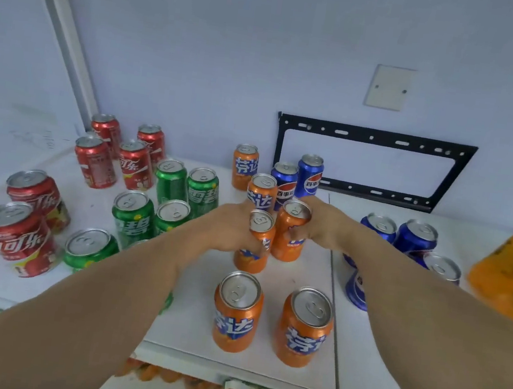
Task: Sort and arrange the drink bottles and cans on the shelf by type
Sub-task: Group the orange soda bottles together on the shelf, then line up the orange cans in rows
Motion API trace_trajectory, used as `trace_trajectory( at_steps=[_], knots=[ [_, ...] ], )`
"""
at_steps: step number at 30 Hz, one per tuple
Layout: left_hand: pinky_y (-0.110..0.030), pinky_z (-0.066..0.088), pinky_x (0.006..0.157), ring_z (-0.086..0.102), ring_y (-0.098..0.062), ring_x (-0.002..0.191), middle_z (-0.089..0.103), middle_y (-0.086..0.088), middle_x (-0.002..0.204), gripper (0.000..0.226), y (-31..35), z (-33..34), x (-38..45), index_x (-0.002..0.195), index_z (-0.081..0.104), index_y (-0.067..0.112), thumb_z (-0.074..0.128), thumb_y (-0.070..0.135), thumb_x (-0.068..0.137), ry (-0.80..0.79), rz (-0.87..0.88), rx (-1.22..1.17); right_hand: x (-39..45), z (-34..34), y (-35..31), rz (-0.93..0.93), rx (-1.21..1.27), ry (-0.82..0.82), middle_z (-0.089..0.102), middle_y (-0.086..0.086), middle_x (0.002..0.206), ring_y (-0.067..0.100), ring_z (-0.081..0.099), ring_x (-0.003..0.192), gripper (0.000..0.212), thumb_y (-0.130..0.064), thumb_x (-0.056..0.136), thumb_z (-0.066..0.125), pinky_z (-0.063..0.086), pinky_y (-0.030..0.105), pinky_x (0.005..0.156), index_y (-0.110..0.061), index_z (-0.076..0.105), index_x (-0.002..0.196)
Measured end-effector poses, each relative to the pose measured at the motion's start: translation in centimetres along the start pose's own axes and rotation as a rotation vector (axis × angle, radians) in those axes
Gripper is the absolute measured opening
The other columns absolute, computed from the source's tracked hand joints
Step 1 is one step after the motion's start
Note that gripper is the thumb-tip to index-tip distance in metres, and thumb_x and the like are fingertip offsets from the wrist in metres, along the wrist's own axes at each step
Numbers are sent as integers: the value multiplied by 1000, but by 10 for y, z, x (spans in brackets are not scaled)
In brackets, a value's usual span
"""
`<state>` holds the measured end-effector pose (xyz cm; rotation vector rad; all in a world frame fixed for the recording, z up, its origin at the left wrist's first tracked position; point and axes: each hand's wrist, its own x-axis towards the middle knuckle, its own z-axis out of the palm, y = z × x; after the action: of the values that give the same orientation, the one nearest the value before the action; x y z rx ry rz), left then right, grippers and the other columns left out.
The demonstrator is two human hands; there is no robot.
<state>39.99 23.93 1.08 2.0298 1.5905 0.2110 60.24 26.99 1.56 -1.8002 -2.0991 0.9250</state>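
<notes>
Orange cylindrical metal cans, one [254,243] gripped in left hand [231,227], another [289,231] in right hand [326,226].

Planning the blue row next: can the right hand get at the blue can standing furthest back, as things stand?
Probably not yet: the right hand grips an orange can. The rearmost blue can stands just beyond it, top unobstructed, so once freed, likely yes.

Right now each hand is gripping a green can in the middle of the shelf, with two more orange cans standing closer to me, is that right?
Not quite: the head view shows the cans in the hands are orange, not green. The left hand grips one orange can and the right hand grips another orange can mid-shelf. Two more orange cans do stand nearer you.
</notes>
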Motion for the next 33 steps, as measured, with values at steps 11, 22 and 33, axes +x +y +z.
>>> trace_trajectory(
  at_steps=[11, 22, 33],
  knots=[
    [-40, 52, 91, 61, -18, 101, 63, 2, 119, 79, -9, -9, -15, 123, 47, 25, 88, 42, 58, -19, 61, 8, -49, -3, -6, 87, -46, 39, 54, 3, 135, 24, 53, 120, 74, -28, 78, 80, 44, 36, 97, -24, 38, 139],
    [-37, 51, 92, 60, -18, 101, 63, 3, 121, 77, -11, -3, -24, 127, 46, 27, 86, 41, 63, -38, 95, 31, -66, 11, -1, 113, 11, 27, 57, 2, 130, 20, 56, 110, 76, -31, 76, 83, 48, 34, 91, -26, 39, 138],
    [-33, 49, 93, 62, -15, 104, 65, 7, 119, 76, -13, -1, -20, 128, 48, 32, 88, 34, 64, -93, 124, -47, -71, 17, 7, 118, -18, 17, 55, 1, 130, 19, 53, 108, 78, -32, 77, 82, 44, 31, 88, -26, 37, 140]
  ],
)
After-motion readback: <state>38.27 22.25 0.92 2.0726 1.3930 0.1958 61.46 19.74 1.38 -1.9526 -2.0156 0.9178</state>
